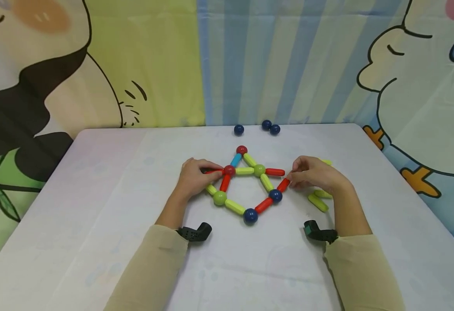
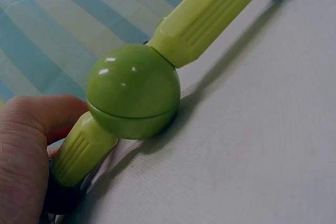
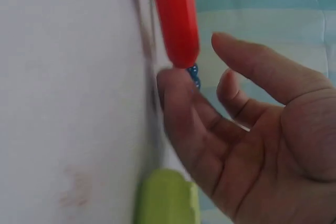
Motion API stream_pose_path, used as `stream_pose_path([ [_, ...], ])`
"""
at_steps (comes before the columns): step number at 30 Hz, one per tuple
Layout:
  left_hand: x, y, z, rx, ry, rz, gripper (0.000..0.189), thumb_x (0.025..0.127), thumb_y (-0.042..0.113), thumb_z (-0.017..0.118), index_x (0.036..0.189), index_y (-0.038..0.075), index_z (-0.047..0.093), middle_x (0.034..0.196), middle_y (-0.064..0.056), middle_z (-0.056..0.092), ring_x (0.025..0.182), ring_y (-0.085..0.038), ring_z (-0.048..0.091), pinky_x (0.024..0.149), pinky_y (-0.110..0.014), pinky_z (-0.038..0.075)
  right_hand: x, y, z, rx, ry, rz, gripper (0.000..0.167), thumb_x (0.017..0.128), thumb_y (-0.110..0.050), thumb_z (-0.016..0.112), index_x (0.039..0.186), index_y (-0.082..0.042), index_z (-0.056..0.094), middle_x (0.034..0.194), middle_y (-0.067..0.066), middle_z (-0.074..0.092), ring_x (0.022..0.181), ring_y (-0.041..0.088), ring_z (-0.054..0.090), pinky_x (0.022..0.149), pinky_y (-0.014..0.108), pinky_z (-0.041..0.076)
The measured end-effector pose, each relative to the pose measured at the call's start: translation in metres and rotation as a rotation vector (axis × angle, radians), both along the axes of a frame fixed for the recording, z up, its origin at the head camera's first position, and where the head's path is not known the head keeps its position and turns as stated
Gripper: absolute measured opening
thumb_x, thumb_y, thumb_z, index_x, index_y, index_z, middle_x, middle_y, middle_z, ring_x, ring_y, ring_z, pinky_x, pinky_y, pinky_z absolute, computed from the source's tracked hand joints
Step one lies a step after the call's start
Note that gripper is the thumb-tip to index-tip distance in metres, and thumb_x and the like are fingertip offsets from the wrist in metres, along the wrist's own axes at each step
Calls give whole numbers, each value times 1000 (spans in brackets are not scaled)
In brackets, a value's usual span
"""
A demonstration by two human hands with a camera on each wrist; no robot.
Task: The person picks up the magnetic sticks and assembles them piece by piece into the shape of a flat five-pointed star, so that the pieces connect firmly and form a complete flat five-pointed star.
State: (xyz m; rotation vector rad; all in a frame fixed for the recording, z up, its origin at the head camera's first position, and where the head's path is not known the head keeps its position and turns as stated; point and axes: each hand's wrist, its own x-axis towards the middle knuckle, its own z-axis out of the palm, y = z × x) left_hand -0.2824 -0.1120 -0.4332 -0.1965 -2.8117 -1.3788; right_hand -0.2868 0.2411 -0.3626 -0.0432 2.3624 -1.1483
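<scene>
A flat magnetic-looking frame of rods and balls lies on the table. My left hand (image 1: 196, 175) pinches a red rod (image 1: 213, 171) beside a red ball (image 1: 229, 170). Below that hand, a green ball (image 2: 134, 90) joins two yellow-green rods in the left wrist view. My right hand (image 1: 314, 174) is at the outer end of another red rod (image 3: 178, 22), which sticks out from a blue ball (image 1: 275, 196). In the right wrist view its fingertips meet the rod's end while the thumb stands apart. A second red ball (image 1: 241, 150) tops the frame, over a light-blue rod (image 1: 236, 160).
Several loose yellow-green rods (image 1: 318, 203) lie under and beside the right hand. Three dark blue balls (image 1: 239, 130) sit along the table's far edge. A cartoon-printed cloth (image 1: 250, 65) hangs behind the white table (image 1: 94, 207).
</scene>
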Motion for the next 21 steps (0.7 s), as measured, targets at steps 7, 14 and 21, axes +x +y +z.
stream_pose_path([
  [7, 0, -3, 4, -18, -6, 2, 25, 91, 31, 75, 112, 19, 81, 120, -5, 76, 128, -30, 58, 129, -50, 13, -22, -21, 21, 119, 144, -42, 44, 103, -31, 62, 134, -3, 50, 131, 22, 59, 107, 35, 67, 88, 37, 61],
  [14, -1, -6, 5, -23, 41, -8, 24, 91, 29, 75, 112, 17, 81, 117, -5, 77, 126, -31, 61, 129, -51, 12, -58, -59, 27, 85, 240, 2, 53, 102, -29, 63, 148, -9, 48, 140, 20, 57, 116, 39, 65, 98, 45, 58],
  [21, 3, -1, -2, -12, 51, -23, 22, 91, 29, 76, 109, 18, 82, 113, -3, 78, 122, -28, 64, 130, -50, 12, -88, -86, 10, -6, 150, 69, 65, 102, -26, 65, 159, -17, 36, 156, 20, 44, 130, 38, 59, 108, 50, 51],
])
